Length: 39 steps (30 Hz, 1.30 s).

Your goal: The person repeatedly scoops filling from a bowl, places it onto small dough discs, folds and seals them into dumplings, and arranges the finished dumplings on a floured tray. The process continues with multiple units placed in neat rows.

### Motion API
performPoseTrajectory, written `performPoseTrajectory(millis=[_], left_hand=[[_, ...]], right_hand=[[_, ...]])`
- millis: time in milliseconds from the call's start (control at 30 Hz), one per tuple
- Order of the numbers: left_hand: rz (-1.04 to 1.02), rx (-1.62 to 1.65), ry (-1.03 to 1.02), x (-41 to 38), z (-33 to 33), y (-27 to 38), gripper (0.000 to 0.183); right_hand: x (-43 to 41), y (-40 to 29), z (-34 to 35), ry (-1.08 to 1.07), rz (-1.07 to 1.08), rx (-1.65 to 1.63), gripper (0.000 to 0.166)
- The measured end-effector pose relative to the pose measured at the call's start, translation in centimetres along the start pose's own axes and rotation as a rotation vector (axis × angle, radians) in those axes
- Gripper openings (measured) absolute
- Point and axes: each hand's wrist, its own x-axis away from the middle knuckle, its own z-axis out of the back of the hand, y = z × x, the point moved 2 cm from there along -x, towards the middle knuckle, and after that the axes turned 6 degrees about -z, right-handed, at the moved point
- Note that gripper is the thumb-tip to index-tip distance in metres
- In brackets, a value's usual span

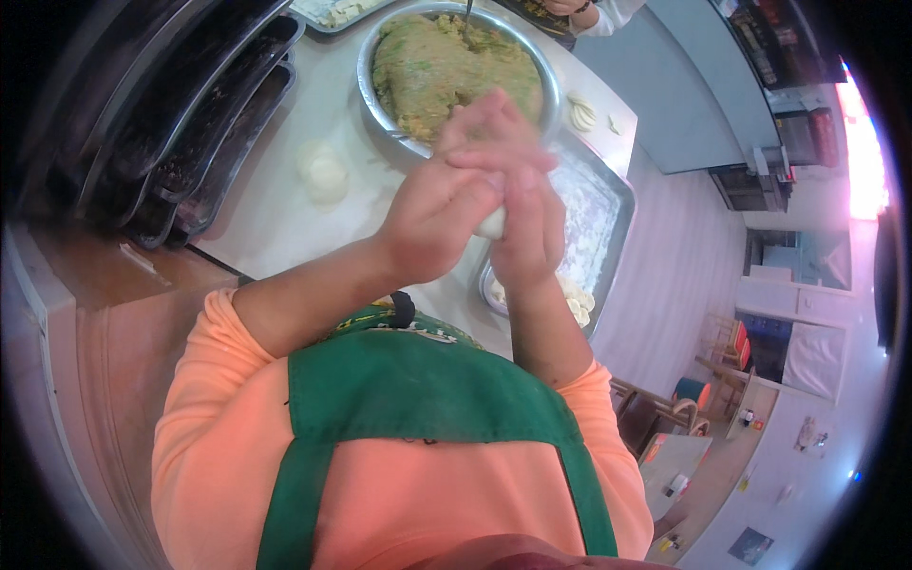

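My left hand [442,210] and my right hand [531,217] are pressed together around a small piece of white dough [491,224], probably a dumpling. Only its lower end shows below the thumbs; the fingers hide the rest and are blurred. Just beyond the fingertips stands a large metal bowl [368,85] of greenish-brown filling [456,71], with a utensil handle [468,14] standing in it. To the left, several round dough wrappers [323,173] lie on the white table [285,206]. Under my right forearm, dumplings [577,299] sit at the near end of a floured metal tray [588,196].
Dark metal trays [206,121] are stacked at the table's left. Another tray [335,27] holding pale pieces is at the far edge. More wrappers [582,114] lie right of the bowl. Across the table shows another person's hand [563,7]. Chairs [730,342] stand off to the right.
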Motion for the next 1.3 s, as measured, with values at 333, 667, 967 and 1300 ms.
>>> performPoseTrajectory(millis=[333, 667, 967, 1300], left_hand=[[-0.035, 0.151, 0.091, 0.9, -0.8, -0.3, 0.038], [-0.21, -0.89, -0.144, 1.1, 1.7, -3.4, 0.061], [0.061, -0.799, -0.13, 1.2, 1.4, -2.7, 0.02], [0.658, -0.068, 0.111, 2.5, 1.0, -1.9, 0.031]], right_hand=[[-0.2, 0.4, -0.5, 0.039, 0.166, 0.075, 0.038], [3.2, 4.0, -0.4, 0.193, -0.64, -1.106, 0.037], [3.7, 5.7, 0.2, 0.287, -0.747, -1.264, 0.031], [3.7, 1.8, 1.2, 0.177, -0.581, -0.23, 0.03]])
